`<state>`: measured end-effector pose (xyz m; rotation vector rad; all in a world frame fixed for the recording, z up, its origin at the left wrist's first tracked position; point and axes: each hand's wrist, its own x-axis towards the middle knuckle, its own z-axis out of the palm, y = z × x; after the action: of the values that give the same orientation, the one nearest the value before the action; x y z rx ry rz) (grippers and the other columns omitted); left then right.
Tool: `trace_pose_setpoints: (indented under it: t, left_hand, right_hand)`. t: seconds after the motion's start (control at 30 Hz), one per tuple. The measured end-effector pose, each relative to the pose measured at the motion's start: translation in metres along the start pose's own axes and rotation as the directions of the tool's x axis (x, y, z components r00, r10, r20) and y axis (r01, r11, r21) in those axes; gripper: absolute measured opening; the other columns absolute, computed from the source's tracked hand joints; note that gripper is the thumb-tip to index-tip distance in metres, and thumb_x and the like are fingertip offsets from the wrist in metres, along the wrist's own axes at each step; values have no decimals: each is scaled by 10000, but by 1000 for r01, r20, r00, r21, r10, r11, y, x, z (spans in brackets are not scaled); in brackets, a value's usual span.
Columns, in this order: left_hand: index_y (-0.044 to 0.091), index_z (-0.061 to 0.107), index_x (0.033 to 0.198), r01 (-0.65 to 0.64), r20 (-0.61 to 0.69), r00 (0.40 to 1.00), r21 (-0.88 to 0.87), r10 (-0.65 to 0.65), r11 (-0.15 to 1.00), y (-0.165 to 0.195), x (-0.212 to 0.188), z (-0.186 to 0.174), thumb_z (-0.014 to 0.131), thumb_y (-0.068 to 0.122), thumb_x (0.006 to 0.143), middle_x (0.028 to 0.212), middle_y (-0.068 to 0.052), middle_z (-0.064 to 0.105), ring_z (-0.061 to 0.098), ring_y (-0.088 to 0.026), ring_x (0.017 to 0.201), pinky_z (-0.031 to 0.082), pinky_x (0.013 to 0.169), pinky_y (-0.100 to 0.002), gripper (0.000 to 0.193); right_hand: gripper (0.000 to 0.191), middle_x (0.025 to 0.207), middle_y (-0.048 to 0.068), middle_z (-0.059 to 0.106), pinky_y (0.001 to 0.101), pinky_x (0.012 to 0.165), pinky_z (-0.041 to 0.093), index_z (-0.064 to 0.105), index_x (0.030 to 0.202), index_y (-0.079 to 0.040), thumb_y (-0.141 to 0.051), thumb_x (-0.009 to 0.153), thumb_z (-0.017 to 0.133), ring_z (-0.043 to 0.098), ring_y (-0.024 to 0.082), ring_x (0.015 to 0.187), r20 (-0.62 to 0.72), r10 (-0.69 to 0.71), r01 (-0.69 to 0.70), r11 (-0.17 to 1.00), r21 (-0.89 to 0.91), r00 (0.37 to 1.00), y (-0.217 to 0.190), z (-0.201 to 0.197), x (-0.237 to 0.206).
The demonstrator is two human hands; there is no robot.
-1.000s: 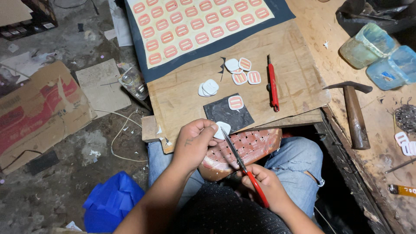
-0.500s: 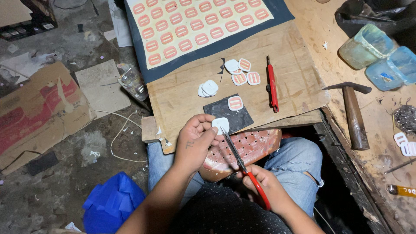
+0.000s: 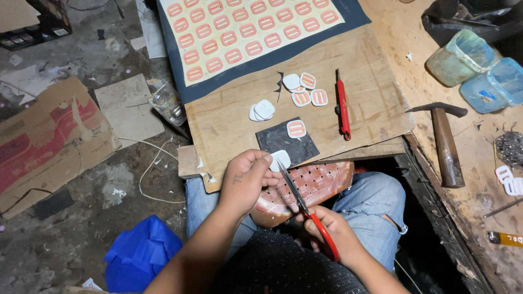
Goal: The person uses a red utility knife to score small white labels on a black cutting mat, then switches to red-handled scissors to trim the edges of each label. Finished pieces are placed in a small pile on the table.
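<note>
My left hand (image 3: 248,179) pinches a small white patch (image 3: 280,159) by its edge. My right hand (image 3: 332,234) grips red-handled scissors (image 3: 308,209). The patch seems thin, light and floppy.

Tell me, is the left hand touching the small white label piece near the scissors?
Touching. The head view shows the left hand pinching the white label piece between thumb and fingertips, beside the blades of the red-handled scissors in the right hand.

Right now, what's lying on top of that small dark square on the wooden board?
On the dark square lies one white patch with red bars. The left hand holds another white patch over its lower edge, against the scissors held by the right hand. What that corner holds is covered.
</note>
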<state>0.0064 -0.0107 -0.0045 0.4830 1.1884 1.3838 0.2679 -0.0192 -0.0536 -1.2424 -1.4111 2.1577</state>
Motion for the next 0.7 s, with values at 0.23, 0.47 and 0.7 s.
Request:
trace_pose_setpoints:
  t: [0.23,0.47,0.7]
  left_hand:
    - [-37,627,1013,26,-38,999,-16,-26,1000,-3,-3,4,586,180,992,862,-142,726,726,-177,725,608,686,-304,223]
    - [-63,641,993,-32,-96,995,-38,28,999,-4,-5,10,587,164,999,801,-125,691,705,-170,679,611,663,-289,233]
    - [-51,627,978,-38,-135,990,-20,35,999,-1,-8,15,570,158,1000,810,-121,704,706,-164,674,605,649,-281,218]
  right_hand:
    - [231,785,-7,666,225,468,457,717,1120,-37,-177,939,683,568,65,532,-36,-1,3,999,47,999,-2,2,0]
    - [209,741,-3,691,218,444,428,726,1090,-47,-166,923,680,556,66,488,-80,31,-32,999,-15,996,-8,6,-1]
    - [187,763,-32,655,201,526,415,735,1081,-28,-133,930,701,532,37,586,-78,-34,30,998,-57,996,2,1,0]
